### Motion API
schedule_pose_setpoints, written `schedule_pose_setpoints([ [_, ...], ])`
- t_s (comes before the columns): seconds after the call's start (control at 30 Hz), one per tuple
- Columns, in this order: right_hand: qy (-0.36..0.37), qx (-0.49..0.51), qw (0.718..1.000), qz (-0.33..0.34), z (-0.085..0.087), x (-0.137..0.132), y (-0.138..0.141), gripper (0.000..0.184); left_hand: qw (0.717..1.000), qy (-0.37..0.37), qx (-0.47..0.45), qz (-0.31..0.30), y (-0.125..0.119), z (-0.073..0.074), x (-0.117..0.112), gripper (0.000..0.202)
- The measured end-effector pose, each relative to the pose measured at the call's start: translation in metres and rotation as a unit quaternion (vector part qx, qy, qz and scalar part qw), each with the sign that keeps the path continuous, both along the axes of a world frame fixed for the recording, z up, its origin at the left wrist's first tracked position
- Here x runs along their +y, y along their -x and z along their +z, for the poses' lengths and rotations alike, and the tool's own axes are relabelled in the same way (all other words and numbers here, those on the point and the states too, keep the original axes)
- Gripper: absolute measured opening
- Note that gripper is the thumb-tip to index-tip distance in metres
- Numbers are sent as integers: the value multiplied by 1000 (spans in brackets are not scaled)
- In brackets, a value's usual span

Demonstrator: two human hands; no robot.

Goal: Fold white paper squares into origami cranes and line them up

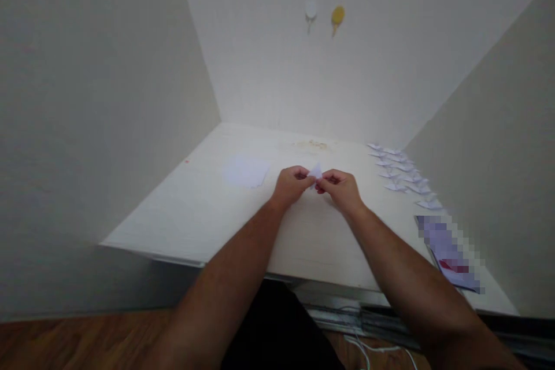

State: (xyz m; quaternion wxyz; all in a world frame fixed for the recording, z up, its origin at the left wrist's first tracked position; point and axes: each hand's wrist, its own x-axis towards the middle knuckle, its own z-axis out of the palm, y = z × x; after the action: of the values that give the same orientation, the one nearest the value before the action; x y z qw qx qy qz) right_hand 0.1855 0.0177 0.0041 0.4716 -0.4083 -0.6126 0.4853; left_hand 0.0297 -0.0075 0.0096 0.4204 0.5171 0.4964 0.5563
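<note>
Between my two hands, just above the white table (321,243), is a small folded piece of white paper (316,171) with a pointed top. My left hand (291,185) pinches its left side between thumb and fingers. On the other side, my right hand (339,186) grips the paper's right edge, thumb and fingertips pressed together. The fingers cover its lower part, so the full fold cannot be made out.
White paper sheets (246,171) lie left of my hands. Several folded paper figures (396,167) stand in rows at the right. Nearer, a blurred-out flat object (448,251) lies by the right edge. Walls enclose the table; two hooks (337,15) hang on the back wall.
</note>
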Motion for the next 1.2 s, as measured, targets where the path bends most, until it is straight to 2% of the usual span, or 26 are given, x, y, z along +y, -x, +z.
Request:
schedule_pose_setpoints([
  [0.27,-11,-43,999,-3,-7,-1,-3,31,1000,-16,25,-3,2,-13,5,12],
  [0.4,-25,-60,997,-29,1,-6,-1,27,1000,-17,26,3,0,-10,3,13],
  [0.53,-32,-43,998,-24,6,-6,2,27,1000,-4,1,13,-2,-8,3,15],
  [0.67,-11,-45,999,-27,6,-3,1,27,1000,25,-4,0,-2,-3,1,16],
  [0.77,-5,-26,1000,-17,5,-2,0,26,1000,14,-7,-3,-1,1,0,16],
  [0.93,31,3,999,12,0,3,0,26,999,36,-5,-19,4,-1,3,20],
  [1.07,43,17,999,8,-4,8,-1,29,995,52,-64,-49,6,-5,7,19],
  [1.2,-14,50,998,-18,-5,7,1,35,989,63,-125,-47,3,-5,7,19],
])
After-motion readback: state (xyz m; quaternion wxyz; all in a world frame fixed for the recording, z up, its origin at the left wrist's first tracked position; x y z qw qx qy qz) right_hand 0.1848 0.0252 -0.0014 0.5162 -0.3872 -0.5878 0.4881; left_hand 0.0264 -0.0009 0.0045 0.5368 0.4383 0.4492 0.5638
